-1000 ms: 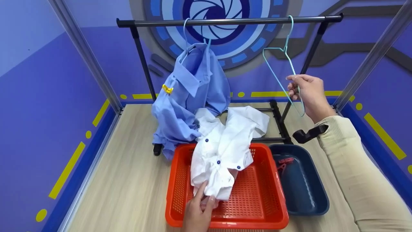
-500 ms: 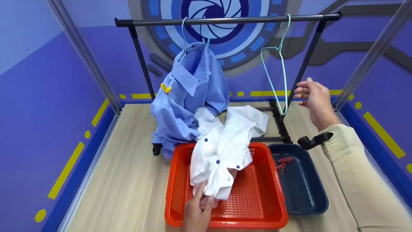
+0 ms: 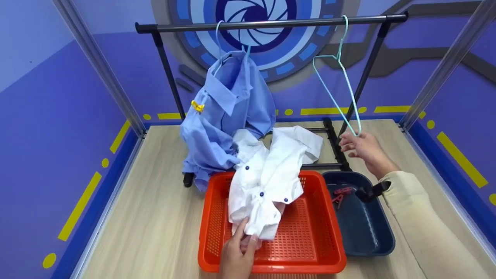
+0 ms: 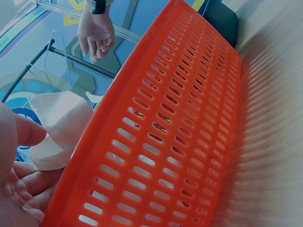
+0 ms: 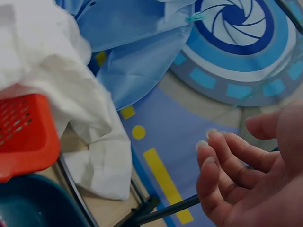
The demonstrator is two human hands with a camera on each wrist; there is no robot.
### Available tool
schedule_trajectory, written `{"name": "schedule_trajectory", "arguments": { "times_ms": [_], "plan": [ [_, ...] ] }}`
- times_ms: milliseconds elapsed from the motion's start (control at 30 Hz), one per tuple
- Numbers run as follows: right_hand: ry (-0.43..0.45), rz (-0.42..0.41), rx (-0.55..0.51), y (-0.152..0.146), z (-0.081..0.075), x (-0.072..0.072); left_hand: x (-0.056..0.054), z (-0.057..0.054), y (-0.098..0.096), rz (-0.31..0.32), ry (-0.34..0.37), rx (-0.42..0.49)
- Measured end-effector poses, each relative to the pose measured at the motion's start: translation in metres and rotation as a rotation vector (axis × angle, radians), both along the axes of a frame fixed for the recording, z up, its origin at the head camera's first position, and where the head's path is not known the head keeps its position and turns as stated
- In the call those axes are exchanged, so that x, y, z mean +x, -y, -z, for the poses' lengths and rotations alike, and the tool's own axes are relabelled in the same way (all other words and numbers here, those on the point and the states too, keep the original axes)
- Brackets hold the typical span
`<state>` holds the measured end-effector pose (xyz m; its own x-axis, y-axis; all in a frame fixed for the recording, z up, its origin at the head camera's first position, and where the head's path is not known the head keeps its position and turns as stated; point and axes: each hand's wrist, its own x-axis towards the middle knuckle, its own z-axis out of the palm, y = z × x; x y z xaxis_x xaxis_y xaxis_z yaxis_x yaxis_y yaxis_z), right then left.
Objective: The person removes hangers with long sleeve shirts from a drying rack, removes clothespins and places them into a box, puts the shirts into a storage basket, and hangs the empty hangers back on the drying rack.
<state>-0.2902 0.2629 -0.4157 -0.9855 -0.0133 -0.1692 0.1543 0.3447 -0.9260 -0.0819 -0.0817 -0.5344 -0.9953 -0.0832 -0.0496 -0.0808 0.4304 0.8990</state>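
A white shirt [image 3: 279, 170] with dark buttons lies bunched over the red basket [image 3: 271, 268], spilling across its far rim. At the basket's near side my left hand [image 3: 237, 252] holds the shirt's near end between thumb and fingers; the left wrist view shows white cloth [image 4: 66, 118] beside that thumb. A thin light-green wire hanger [image 3: 340, 56] hangs at the right of the black rail [image 3: 279, 24]. My right hand [image 3: 368, 149], fingers loosely bent, is at the hanger's lower end; contact cannot be told. In the right wrist view the right hand [image 5: 251, 175] holds nothing.
On the rail's left hangs a blue shirt [image 3: 221, 128] with a yellow clip [image 3: 197, 106] on it. A dark blue tub [image 3: 358, 232] holding red clips [image 3: 341, 192] stands right of the basket. Walls enclose the wooden tabletop [image 3: 147, 209] at the back and sides.
My right hand let go of the hanger, drew back to the right, then came down and left to below its lower end. The hanger swung. My left hand stayed on the white shirt.
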Motion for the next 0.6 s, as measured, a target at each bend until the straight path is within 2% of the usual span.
{"name": "schedule_trajectory", "arguments": {
  "times_ms": [100, 200, 367, 467, 600],
  "plan": [
    [0.012, -0.064, 0.097, 0.006, 0.010, 0.006, 0.000, 0.000, -0.001, -0.001, 0.018, 0.006],
    [0.021, -0.135, 0.141, 0.013, 0.018, 0.012, 0.000, -0.001, -0.001, -0.006, 0.017, 0.002],
    [0.073, -0.244, 0.115, 0.025, 0.029, 0.020, 0.001, 0.000, -0.002, -0.011, 0.014, -0.008],
    [0.095, -0.281, 0.081, 0.033, 0.033, 0.022, 0.002, 0.000, -0.002, -0.016, 0.009, -0.017],
    [0.122, -0.326, 0.095, 0.045, 0.038, 0.029, 0.003, -0.001, -0.003, -0.022, -0.025, -0.054]
  ]
}}
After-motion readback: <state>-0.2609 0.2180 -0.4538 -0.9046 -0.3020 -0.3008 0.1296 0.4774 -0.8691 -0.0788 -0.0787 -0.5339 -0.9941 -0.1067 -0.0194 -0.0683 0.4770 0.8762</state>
